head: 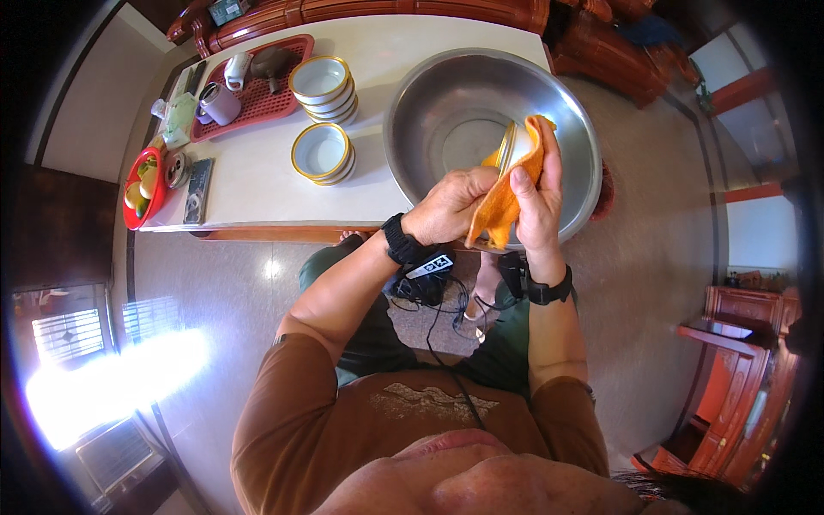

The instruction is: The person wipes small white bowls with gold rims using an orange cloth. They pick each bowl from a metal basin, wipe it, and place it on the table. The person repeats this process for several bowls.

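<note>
A white bowl (523,143) with a gold rim is tipped on its side above a large stainless steel basin (425,106). My right hand (542,196) supports it from the right through an orange cloth (499,209), the thumb lying over the cloth. From the left, my left hand (450,203) grips the cloth at the bowl's near side; its fingertips are hidden. Left of the basin, similar gold-rimmed bowls form two stacks on the table: a taller far stack (320,80) and a shorter near stack (320,151).
A red perforated tray (277,103) holds a lilac mug (220,104), a white cup (237,71) and a dark teapot (270,64). A red fruit bowl (154,203) sits by the left edge of the pale table (257,187). Cables (444,299) hang between my knees.
</note>
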A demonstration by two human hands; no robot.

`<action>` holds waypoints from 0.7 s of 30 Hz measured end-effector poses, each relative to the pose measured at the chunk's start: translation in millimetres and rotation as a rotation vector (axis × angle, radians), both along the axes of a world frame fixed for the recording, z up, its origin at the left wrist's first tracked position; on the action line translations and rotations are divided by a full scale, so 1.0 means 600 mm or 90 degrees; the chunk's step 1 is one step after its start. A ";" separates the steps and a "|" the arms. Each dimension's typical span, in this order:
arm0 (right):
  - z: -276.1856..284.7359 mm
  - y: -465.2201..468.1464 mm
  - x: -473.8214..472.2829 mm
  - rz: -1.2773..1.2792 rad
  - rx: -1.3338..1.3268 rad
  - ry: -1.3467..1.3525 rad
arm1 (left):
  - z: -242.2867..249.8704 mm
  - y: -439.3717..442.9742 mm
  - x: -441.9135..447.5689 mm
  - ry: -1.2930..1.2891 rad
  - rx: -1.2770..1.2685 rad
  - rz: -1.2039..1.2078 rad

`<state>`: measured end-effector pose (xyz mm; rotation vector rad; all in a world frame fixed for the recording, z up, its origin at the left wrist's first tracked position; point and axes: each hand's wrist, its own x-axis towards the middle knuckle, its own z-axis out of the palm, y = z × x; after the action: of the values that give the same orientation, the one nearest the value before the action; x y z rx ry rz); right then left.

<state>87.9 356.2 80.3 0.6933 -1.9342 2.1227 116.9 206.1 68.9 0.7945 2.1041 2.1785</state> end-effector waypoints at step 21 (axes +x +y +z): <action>0.004 0.004 -0.007 0.020 0.025 -0.019 | 0.002 -0.003 0.010 -0.368 0.279 -0.084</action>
<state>84.0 358.4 82.7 0.7090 -1.9989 2.1300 122.8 204.3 70.2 0.2386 1.2968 2.4347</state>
